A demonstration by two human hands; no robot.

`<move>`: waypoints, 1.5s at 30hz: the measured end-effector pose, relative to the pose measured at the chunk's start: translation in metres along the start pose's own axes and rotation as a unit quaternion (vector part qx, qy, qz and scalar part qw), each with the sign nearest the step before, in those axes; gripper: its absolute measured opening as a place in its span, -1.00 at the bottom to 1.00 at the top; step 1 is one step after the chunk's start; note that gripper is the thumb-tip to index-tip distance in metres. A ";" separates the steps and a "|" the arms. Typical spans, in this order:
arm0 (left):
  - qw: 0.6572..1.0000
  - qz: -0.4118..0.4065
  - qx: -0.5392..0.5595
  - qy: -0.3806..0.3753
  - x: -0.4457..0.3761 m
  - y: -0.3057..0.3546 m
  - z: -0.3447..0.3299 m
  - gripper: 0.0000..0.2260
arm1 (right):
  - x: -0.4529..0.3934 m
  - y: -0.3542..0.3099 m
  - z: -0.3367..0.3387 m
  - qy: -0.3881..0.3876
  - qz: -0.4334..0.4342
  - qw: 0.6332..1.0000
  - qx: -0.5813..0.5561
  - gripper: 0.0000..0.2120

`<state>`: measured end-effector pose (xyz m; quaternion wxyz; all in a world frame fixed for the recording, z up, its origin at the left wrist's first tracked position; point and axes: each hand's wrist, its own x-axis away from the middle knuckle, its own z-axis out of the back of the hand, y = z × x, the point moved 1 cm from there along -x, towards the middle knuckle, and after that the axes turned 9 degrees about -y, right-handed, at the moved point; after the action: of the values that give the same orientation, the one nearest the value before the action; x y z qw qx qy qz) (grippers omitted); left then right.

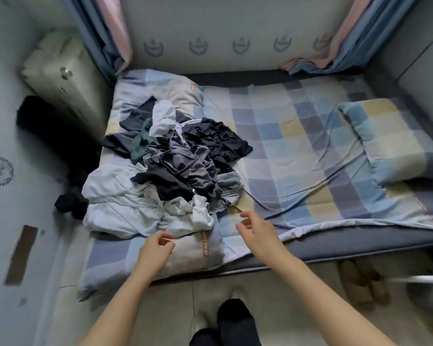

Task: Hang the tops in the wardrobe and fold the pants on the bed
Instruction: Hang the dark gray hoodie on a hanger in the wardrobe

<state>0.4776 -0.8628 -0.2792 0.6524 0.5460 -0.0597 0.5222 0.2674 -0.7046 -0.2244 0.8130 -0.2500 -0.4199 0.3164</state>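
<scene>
Blue-yellow checked bed sheet [298,151] carries jumbled pile of dark and white garments [175,166]. Matching pillow [385,138] right. Left hand [155,250], right hand [258,231] loosely curled, empty, above bed edge.

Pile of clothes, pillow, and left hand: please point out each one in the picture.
pile of clothes [183,166]: head view, on the dark garment at the top of the heap.
pillow [385,138]: head view, on the middle of its checked cover.
left hand [155,248]: head view, on the back of the hand.
</scene>
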 end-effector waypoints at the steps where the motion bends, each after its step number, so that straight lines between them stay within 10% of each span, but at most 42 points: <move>1: 1.000 0.009 0.006 0.000 -0.016 0.001 0.005 -0.87 | -0.024 -0.002 0.000 -0.017 -0.007 1.000 0.008 -0.67; 14: 0.975 0.174 0.140 0.002 -0.197 -0.008 -0.003 -0.91 | -0.305 0.037 -0.040 -0.154 -0.081 0.979 0.108 -0.74; 20: 0.979 0.170 0.108 0.015 -0.280 -0.026 -0.006 -0.57 | -0.401 0.062 -0.089 -0.152 -0.125 0.978 0.064 -0.54; 24: 0.984 0.044 -0.150 0.082 -0.328 -0.035 -0.005 -0.29 | -0.456 0.064 -0.100 -0.116 -0.127 0.984 0.051 -0.21; 27: 0.906 -0.087 -0.407 0.080 -0.356 -0.033 -0.002 -0.17 | -0.484 0.073 -0.111 -0.146 -0.140 0.979 0.001 -0.02; 30: 0.860 -0.063 -0.506 -0.018 -0.378 -0.038 0.002 -0.21 | -0.481 0.068 -0.124 -0.119 -0.102 0.987 -0.016 -0.32; 33: 0.896 0.077 -0.407 -0.159 -0.387 -0.058 0.015 -0.26 | -0.450 0.042 -0.130 -0.122 -0.009 0.992 -0.007 -0.84; 40: 0.986 0.071 0.073 -0.129 -0.347 -0.030 0.045 -0.53 | -0.336 -0.042 -0.092 -0.150 0.125 0.980 -0.050 -0.58; 45: 0.838 0.095 0.530 -0.087 -0.309 0.041 0.068 -0.69 | -0.264 -0.089 -0.070 -0.216 0.125 0.968 -0.027 -0.57</move>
<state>0.3422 -1.1115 -0.4261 0.2029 0.8433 0.1181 0.4835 0.2359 -0.9654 -0.3398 0.6502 -0.2481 -0.5590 0.4507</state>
